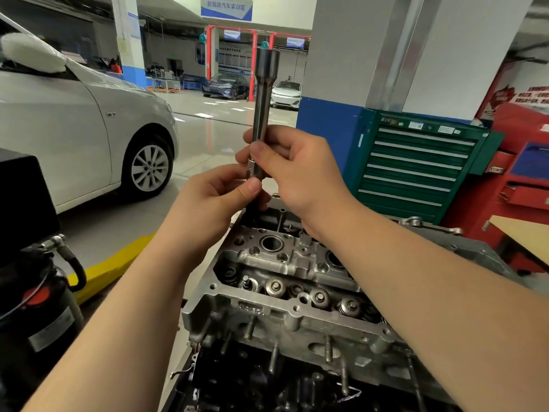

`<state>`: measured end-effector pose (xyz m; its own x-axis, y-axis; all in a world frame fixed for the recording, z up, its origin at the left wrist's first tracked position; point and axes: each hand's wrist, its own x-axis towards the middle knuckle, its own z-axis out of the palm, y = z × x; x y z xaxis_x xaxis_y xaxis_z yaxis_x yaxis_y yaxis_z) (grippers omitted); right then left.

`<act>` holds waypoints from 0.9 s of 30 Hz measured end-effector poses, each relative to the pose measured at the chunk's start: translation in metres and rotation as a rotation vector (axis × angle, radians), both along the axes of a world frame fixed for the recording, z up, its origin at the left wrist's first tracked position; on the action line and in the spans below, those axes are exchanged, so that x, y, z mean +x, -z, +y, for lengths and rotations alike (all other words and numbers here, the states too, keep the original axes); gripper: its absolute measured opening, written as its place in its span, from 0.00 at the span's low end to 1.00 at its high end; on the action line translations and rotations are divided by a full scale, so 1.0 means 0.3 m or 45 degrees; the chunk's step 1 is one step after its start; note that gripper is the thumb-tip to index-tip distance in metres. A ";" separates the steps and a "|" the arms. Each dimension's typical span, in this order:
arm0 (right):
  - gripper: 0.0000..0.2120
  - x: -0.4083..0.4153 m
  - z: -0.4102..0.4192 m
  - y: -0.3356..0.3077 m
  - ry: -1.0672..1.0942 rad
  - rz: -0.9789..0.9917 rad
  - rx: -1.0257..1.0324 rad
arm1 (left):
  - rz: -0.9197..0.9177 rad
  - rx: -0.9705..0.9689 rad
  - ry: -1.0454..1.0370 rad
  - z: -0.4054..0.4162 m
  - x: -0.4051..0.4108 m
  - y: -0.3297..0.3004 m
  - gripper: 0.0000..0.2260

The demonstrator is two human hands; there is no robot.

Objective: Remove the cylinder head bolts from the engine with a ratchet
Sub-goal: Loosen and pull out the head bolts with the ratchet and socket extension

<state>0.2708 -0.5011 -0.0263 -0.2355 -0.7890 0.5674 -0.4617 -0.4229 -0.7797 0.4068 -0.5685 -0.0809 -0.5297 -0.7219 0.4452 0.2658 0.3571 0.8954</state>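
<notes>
I hold a long steel extension bar [263, 99] upright in front of me, well above the engine, its wide dark end [268, 59] on top. My right hand [300, 173] grips its lower shaft with fingers curled round it. My left hand [217, 200] pinches a chrome socket [255, 169] at the bar's bottom end between thumb and fingers. Below lies the aluminium cylinder head [285, 281] with valve springs and bolt holes exposed. A dark part under the socket is hidden by my fingers.
A silver car [80, 120] stands at the left. A green drawer tool cabinet [416, 165] and red cabinet [523, 179] stand at the right. A black machine with hoses [32, 263] sits at lower left. A yellow floor strip [110, 269] runs beside the engine.
</notes>
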 end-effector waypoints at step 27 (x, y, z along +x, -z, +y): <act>0.09 -0.051 -0.011 -0.278 -0.227 0.303 0.257 | 0.103 -0.105 -0.264 0.034 -0.041 -0.039 0.06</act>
<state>0.2556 -0.5044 0.0572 0.0358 -0.9076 0.4184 -0.5732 -0.3616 -0.7353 0.3945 -0.5584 -0.0692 -0.3339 -0.7710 0.5423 0.2486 0.4829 0.8396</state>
